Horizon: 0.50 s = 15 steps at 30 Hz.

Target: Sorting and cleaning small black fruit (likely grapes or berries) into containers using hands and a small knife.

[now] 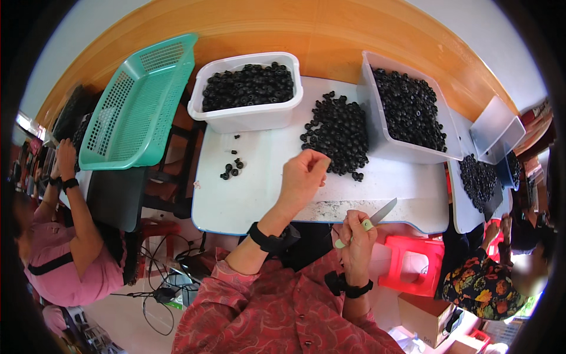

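My left hand (303, 181) is closed in a pinch at the near edge of a heap of small black ring-shaped parts (337, 131). What its fingertips hold, if anything, is hidden. Lower and to the right, my right hand (357, 237) grips a knife (383, 212) with a pale green handle, its blade pointing up and right over the table's front edge. Several loose black parts (234, 171) lie apart on the white table (236, 203), left of my left hand. Behind them stands a white tub (250, 120) full of similar parts. To the heap's right is a translucent bin (407, 150), also filled with them.
A green perforated basket (138, 106) stands at the far left. Co-workers sit on both sides, one in a pink shirt (73, 259), one in a flowered top (480, 289). A red stool (413, 265) and a cardboard box (425, 318) stand below at right; cables (162, 292) lie at left.
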Available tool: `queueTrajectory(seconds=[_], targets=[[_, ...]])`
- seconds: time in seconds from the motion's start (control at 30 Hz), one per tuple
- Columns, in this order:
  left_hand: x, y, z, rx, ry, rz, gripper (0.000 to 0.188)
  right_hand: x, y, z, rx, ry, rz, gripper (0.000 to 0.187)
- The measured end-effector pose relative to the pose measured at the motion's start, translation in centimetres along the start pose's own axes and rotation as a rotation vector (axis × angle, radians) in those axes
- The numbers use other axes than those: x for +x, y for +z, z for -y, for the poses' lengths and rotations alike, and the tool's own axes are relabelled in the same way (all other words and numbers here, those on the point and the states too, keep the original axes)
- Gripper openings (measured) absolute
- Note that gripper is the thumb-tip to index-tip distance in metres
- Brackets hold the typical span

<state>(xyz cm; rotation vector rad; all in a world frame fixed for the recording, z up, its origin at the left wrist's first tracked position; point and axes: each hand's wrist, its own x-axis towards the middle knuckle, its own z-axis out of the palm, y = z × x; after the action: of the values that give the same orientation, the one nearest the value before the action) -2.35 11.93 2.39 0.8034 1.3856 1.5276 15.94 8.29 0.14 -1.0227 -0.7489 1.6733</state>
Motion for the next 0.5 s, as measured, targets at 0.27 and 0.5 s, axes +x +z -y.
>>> queueTrajectory(seconds=[0.27, 0.5], targets=[[0.3, 6.4, 3.3, 0.638, 0.576, 0.136, 0.020, 0.1, -1.0, 0.1, 0.026, -0.007, -0.036, 0.012], [0.3, 8.3, 3.5, 1.020, 0.582, 0.257, 0.025, 0.4, -1.8, -0.1, 0.035, -0.015, -0.046, 0.012]])
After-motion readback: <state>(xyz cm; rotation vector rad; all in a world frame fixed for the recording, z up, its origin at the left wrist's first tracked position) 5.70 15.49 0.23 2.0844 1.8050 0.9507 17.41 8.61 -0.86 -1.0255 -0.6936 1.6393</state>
